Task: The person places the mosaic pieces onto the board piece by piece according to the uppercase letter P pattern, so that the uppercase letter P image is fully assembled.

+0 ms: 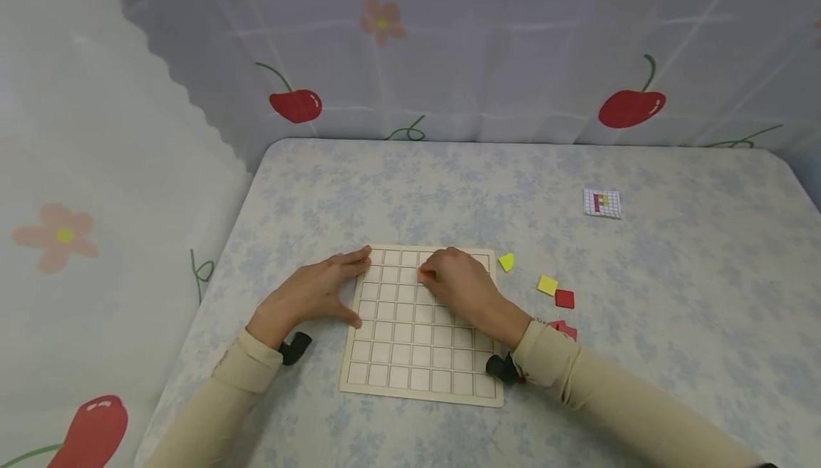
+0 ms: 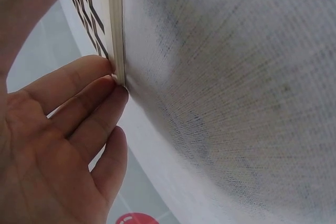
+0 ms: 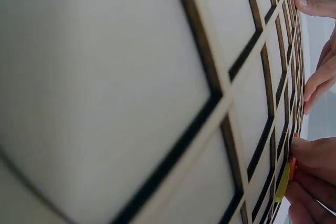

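Note:
A wooden grid board [image 1: 386, 370] lies on the table, its square cells edged by raised strips. My left hand [image 1: 314, 291] rests against the board's left edge, thumb and fingers spread; in the left wrist view its fingertips [image 2: 119, 92] touch the rim. Over the upper middle cells, my right hand [image 1: 467, 295] pinches a small orange tile [image 1: 424, 276] at the grid. In the right wrist view a yellow tile [image 3: 283, 183] shows beside the orange-red one [image 3: 293, 165] at the fingers. The right hand hides several cells.
Right of the board lie a yellow rounded piece [image 1: 507, 262], a yellow square tile [image 1: 547, 285] and a red square tile [image 1: 565, 299]. Some red pieces [image 1: 564, 328] are partly behind the right sleeve. A small card with a coloured grid pattern [image 1: 602, 204] lies farther back.

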Demonstrator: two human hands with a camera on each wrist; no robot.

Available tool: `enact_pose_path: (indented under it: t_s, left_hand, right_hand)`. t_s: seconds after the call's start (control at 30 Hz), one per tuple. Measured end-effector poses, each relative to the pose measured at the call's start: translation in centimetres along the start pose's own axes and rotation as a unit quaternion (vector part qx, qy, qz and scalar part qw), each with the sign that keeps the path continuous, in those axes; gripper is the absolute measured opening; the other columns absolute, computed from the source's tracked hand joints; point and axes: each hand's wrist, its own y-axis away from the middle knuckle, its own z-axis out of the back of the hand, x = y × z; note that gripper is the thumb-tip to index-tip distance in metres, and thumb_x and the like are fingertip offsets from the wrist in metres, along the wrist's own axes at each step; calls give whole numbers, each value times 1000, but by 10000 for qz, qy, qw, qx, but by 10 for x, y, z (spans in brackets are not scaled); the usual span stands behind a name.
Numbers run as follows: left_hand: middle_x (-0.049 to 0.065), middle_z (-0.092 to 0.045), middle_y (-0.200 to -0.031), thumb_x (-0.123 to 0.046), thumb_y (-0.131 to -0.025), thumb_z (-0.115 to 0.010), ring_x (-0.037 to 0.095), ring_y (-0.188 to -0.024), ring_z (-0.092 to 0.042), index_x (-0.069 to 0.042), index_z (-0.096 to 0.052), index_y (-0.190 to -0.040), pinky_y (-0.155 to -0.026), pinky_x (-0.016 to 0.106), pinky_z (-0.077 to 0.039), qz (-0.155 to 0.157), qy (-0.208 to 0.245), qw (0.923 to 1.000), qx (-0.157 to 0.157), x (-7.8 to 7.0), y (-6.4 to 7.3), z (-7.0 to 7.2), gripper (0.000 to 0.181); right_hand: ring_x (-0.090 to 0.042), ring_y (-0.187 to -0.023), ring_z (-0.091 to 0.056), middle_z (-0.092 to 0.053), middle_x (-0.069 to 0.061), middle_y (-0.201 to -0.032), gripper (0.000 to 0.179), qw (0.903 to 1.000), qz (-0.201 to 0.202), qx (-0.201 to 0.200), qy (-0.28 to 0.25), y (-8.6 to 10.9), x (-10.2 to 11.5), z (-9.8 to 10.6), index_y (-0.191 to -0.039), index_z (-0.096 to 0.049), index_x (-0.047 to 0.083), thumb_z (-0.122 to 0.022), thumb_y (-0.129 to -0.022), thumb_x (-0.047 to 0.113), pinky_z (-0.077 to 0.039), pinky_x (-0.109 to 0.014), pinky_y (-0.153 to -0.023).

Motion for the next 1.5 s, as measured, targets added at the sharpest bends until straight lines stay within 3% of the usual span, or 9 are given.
enact_pose_path:
  t_s: [0.47,0.67,0.93,1.5]
  left_hand:
    - [5,-23,-162,-42,-66,-89,31,-143,-32,-4,-41,-150,-97,49,-47,41,113,9999,0,-5,1,2,104]
    - [6,-23,-162,-42,-67,-89,32,-143,-31,-3,-39,-150,-97,49,-47,33,111,9999,21,-6,1,1,104]
    - [6,-22,-162,-42,-67,-88,33,-143,-31,-3,-39,-150,-97,50,-46,3,137,9999,37,-5,2,2,104]
    - [7,-22,-162,-42,-68,-88,34,-143,-31,-4,-39,-151,-96,52,-47,67,155,9998,108,-5,2,2,104]
  right_hand:
    - [-21,-92,-64,-72,-4,-100,8,9993,226,-96,292,4,0,1,-96,-78,10,-74,-89,11,-53,-32,-78]
    - [-26,-106,-64,-71,-8,-110,19,9994,7,-40,357,13,-4,10,-106,-76,7,-74,-88,12,-52,-39,-90]
    - [-28,-113,-61,-69,-10,-115,26,9986,-493,-200,58,39,-26,26,-113,-74,3,-74,-87,8,-51,-45,-93]
    - [-34,-108,-61,-68,-16,-116,31,9901,-1300,-507,178,102,-73,60,-114,-72,-1,-76,-84,7,-52,-51,-87]
